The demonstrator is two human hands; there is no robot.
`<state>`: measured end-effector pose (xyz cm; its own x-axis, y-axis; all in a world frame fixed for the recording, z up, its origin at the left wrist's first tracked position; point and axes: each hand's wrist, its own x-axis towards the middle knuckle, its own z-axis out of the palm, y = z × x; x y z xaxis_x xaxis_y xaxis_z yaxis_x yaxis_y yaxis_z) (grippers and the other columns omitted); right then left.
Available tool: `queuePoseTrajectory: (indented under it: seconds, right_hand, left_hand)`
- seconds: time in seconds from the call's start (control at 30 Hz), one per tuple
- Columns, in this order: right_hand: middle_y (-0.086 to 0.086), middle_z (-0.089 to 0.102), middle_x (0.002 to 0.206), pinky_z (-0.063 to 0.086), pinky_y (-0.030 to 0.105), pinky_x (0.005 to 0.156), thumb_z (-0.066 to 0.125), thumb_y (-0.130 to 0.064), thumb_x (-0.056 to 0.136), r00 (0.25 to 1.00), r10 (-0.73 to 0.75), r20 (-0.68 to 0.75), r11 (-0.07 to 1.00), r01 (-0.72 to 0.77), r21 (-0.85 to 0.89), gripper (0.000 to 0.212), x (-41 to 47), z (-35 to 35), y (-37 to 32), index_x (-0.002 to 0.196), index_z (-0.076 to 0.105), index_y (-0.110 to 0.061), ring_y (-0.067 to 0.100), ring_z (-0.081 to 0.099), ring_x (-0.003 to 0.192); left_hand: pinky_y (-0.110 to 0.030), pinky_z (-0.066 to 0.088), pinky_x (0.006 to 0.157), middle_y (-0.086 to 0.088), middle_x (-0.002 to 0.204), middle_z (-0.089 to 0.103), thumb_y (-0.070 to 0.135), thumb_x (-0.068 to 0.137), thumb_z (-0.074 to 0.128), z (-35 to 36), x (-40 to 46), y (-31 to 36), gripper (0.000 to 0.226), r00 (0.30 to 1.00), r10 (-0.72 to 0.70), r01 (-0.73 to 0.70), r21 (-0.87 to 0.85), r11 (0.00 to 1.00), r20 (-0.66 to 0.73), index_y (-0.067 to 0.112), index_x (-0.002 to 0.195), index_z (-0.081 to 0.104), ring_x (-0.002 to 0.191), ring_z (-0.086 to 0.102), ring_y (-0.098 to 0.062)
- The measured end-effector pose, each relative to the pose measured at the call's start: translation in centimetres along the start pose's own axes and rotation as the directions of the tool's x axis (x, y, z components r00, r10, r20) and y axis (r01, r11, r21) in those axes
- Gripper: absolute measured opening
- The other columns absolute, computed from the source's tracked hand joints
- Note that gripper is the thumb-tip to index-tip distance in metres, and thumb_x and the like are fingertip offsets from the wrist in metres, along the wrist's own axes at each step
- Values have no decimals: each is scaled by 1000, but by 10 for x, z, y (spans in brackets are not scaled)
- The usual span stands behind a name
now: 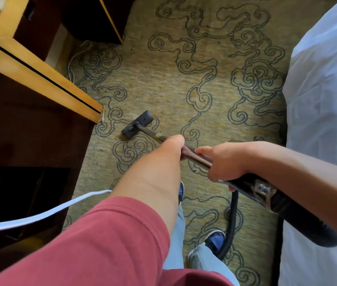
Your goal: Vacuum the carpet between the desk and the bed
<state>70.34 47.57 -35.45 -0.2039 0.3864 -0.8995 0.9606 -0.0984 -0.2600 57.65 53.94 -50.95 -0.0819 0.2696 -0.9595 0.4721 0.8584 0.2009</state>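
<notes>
- Left hand [172,146] and right hand [223,162] both grip the vacuum wand [194,154].
- Floor nozzle [137,124] on patterned carpet [184,69], just beside the table [39,83] corner.
- Bed [324,89] borders the right; hose [232,219] trails near the shoes.

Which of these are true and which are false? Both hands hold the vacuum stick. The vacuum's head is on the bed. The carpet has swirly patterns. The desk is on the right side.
1. Both hands hold the vacuum stick. True: the left hand and right hand grip the wand.
2. The vacuum's head is on the bed. False: the vacuum head sits on the carpet, near the desk corner.
3. The carpet has swirly patterns. True.
4. The desk is on the right side. False: the desk is left; the bed is right.
</notes>
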Motion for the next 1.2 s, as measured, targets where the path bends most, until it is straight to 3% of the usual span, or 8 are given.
queuePoseTrajectory:
  seconds: [0.17, 0.27, 0.4, 0.53, 0.63, 0.77, 1.07, 1.2]
  right_hand:
    - [0, 54, 87, 59, 38, 83, 54, -21, 85, 999, 0, -35, 996, -3, -92, 71, -29, 37, 16, 150, 28, -34, 21, 66, 82]
    - [1, 58, 90, 59, 35, 76, 53, -20, 86, 1000, 8, -26, 997, -10, -82, 70, -47, 60, 26, 149, 28, -34, 20, 66, 77]
    - [-4, 53, 84, 54, 29, 67, 53, -20, 86, 999, -1, -43, 996, -3, -94, 69, -68, 94, 40, 150, 28, -30, 11, 58, 63]
    - [-4, 53, 82, 47, 27, 54, 54, -21, 87, 999, 6, -44, 996, -10, -89, 67, -89, 128, 58, 149, 31, -29, 8, 54, 58]
    - [-5, 52, 79, 43, 26, 51, 54, -21, 87, 999, 9, -48, 995, -14, -101, 67, -105, 152, 74, 149, 30, -29, 6, 51, 55]
    - [-3, 55, 81, 47, 28, 62, 52, -21, 88, 999, 29, -39, 994, -33, -102, 66, -127, 182, 92, 149, 29, -29, 8, 53, 58]
    - [5, 60, 105, 47, 28, 64, 57, -22, 87, 998, 61, -32, 992, -64, -109, 70, -158, 198, 111, 151, 29, -31, 21, 58, 82]
    - [-5, 48, 83, 40, 21, 38, 58, -21, 89, 997, 47, -61, 980, -58, -190, 70, -146, 182, 98, 152, 29, -31, 9, 50, 59]
  left_hand:
    - [-30, 47, 62, -11, 73, 49, 21, 103, 42, 37, -8, -24, 30, 998, -69, 70, 119, 990, -13, 1, 82, 43, 59, 45, -24]
    - [-30, 49, 55, -14, 81, 57, 21, 101, 49, 59, -9, -43, 24, 997, -83, 83, 122, 989, -4, 0, 90, 45, 59, 49, -27]
    - [-35, 54, 96, -16, 100, 59, 16, 100, 40, 92, -14, -71, 22, 999, -40, 42, 75, 996, -29, 0, 87, 45, 86, 56, -27]
    - [-29, 46, 51, -10, 77, 48, 20, 101, 50, 124, -29, -95, 19, 999, -36, 38, 207, 978, -13, 8, 89, 42, 62, 43, -26]
    - [-25, 42, 42, -10, 84, 56, 21, 98, 50, 147, -37, -114, 14, 997, -76, 75, 153, 985, 6, 8, 95, 44, 60, 45, -25]
    - [-31, 49, 58, -11, 119, 69, 24, 100, 38, 184, -51, -136, 20, 995, -96, 96, 11, 995, 24, 8, 106, 46, 78, 63, -27]
    - [-35, 55, 63, -15, 111, 68, 23, 89, 51, 220, -75, -158, 34, 995, -53, 32, -240, 970, -81, 5, 118, 54, 77, 62, -30]
    - [-44, 59, 84, -18, 107, 71, 20, 84, 57, 210, -69, -156, 44, 993, -55, 10, -398, 917, -103, 7, 126, 53, 90, 70, -36]
